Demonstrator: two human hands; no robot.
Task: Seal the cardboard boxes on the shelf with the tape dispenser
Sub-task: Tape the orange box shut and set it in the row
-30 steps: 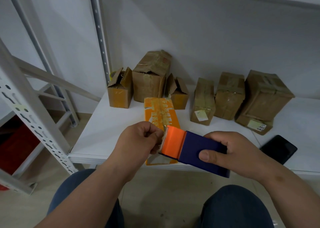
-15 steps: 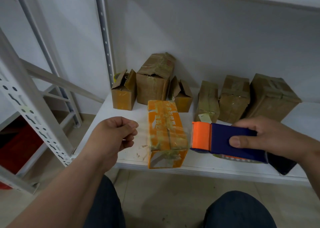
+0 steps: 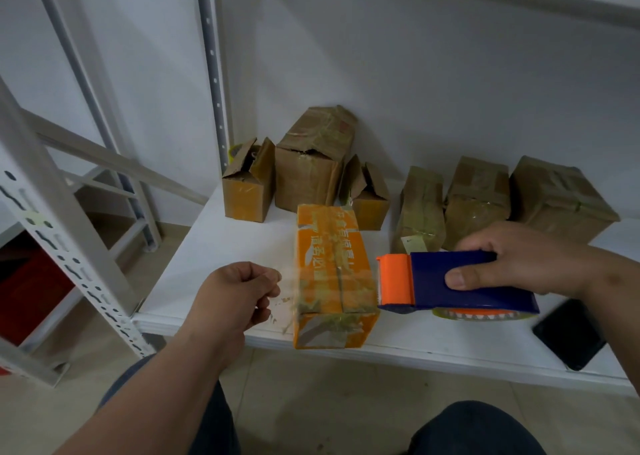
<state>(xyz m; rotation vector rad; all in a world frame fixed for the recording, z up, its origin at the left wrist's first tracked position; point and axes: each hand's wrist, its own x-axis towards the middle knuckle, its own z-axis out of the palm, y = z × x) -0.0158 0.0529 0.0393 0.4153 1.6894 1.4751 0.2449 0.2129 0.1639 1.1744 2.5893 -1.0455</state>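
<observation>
forearms: bare, no sleeves | left hand (image 3: 232, 295), right hand (image 3: 519, 257): ungloved | trousers (image 3: 474, 430): dark blue

- Tape dispenser (image 3: 450, 283): navy blue body, bright orange front.
- Front box (image 3: 332, 274): orange with white printed characters and grey tape patches.
- Back boxes (image 3: 311, 170): plain brown cardboard.
- Shelf (image 3: 214, 247): white.
- Phone (image 3: 568, 333): black.
- Upright (image 3: 62, 247): pale grey, dark slots.

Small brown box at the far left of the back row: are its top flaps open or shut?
Open. The small brown box has its top flaps standing up and apart, with no tape across them; what is inside cannot be told.
</observation>
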